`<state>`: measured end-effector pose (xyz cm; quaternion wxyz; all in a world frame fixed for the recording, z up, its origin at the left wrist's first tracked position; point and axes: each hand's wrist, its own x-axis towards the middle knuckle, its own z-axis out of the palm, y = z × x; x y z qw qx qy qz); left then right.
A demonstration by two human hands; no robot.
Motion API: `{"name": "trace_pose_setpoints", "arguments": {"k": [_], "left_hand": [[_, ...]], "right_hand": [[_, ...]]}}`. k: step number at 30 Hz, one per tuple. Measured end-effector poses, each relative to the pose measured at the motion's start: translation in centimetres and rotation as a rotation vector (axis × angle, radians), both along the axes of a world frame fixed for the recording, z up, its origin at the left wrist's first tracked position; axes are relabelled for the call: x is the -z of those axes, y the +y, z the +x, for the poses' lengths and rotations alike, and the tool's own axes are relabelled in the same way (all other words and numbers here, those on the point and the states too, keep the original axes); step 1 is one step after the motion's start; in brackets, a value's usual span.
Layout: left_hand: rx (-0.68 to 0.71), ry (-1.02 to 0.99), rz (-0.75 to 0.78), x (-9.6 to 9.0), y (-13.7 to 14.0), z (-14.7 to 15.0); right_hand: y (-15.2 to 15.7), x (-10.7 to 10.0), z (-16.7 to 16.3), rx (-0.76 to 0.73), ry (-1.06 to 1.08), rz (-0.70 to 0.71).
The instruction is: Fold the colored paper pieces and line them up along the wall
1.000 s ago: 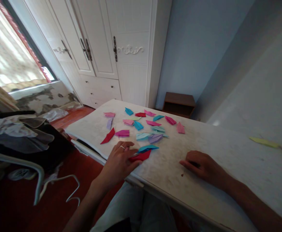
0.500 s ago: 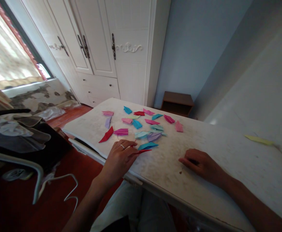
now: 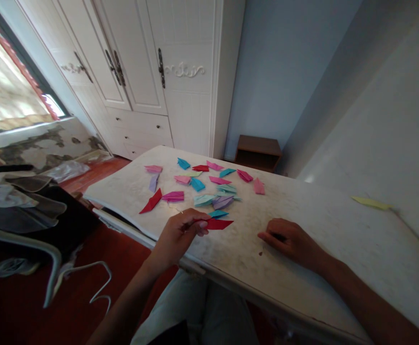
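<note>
Between the thumb and fingers of my left hand [image 3: 182, 234] is a red folded paper boat [image 3: 220, 224], held just above the table near its front edge. A blue folded paper [image 3: 219, 213] lies right behind it. My right hand [image 3: 290, 239] rests on the table with its fingers curled, and I see nothing in it. A small brown speck [image 3: 260, 254] is by its thumb. Farther back lie several folded papers, among them a red one [image 3: 151, 201], a magenta one [image 3: 173, 196], a lavender one [image 3: 223, 202] and a pale green one [image 3: 203, 200].
The white table [image 3: 324, 215] reaches to the wall at the right, where a yellow strip [image 3: 370, 202] lies. Behind stand a white wardrobe [image 3: 191, 110] and a brown box-like shelf [image 3: 258, 144]. A chair with clothes [image 3: 40, 196] is at the left.
My left hand has picked up the red paper boat, which lay by the blue one, and turned it so its side shows. My right hand stays in place; the view has shifted slightly.
</note>
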<state>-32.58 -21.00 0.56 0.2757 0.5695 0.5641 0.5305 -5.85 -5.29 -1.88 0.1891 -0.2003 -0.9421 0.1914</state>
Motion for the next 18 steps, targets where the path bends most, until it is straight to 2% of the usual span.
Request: {"name": "trace_pose_setpoints", "arguments": {"k": [5,11,15,18], "left_hand": [[0.06,-0.228,-0.07,-0.2,1.1,0.5],[0.021,-0.398,-0.112,-1.5,2.9,1.5],[0.033,-0.498,-0.128,-2.6,5.3,3.0],[0.12,-0.557,-0.143,-3.8,7.9,5.0]], "right_hand": [[0.0,0.0,-0.1,-0.005,-0.003,0.02],[0.0,0.0,-0.1,-0.007,-0.008,0.016],[-0.1,-0.1,-0.2,-0.005,-0.03,0.011],[-0.1,-0.1,-0.3,0.017,-0.035,0.036]]}}
